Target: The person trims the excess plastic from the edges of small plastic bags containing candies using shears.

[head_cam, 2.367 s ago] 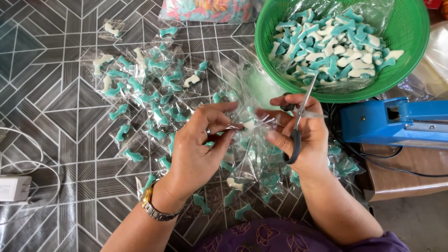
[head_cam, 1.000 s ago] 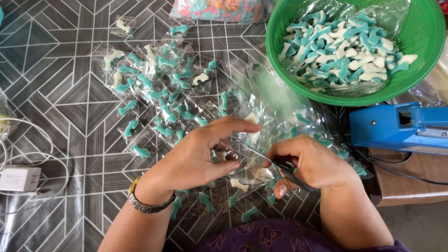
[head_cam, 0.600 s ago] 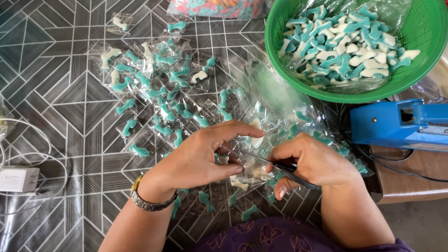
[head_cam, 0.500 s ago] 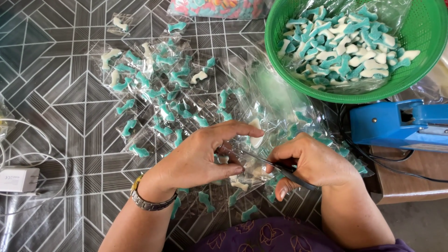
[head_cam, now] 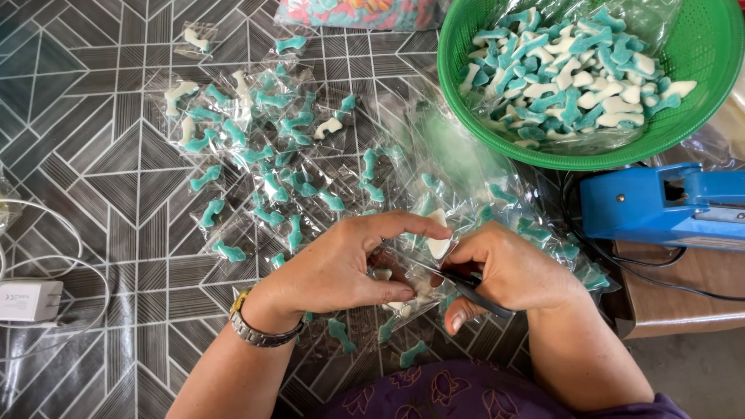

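Observation:
My left hand [head_cam: 337,268] pinches a strip of clear plastic candy packets [head_cam: 403,283] between thumb and fingers, low over the patterned table. My right hand [head_cam: 508,271] grips black-handled scissors [head_cam: 469,285], whose blades point left into that strip, close to my left fingertips. A white gummy candy [head_cam: 438,242] shows in a packet just above the two hands. Many sealed packets of teal and white candies [head_cam: 264,167] lie spread on the table beyond my left hand.
A green basket [head_cam: 698,93] lined with plastic holds several loose teal and white candies at the top right. A blue heat sealer [head_cam: 660,203] with a black cable sits on a cardboard box at the right. A white charger [head_cam: 29,299] and cord lie at the left.
Both hands came down from in front of the basket to the table's near edge. The scissors turned from upright to pointing left into the packet strip. In the last half second the hands barely shifted.

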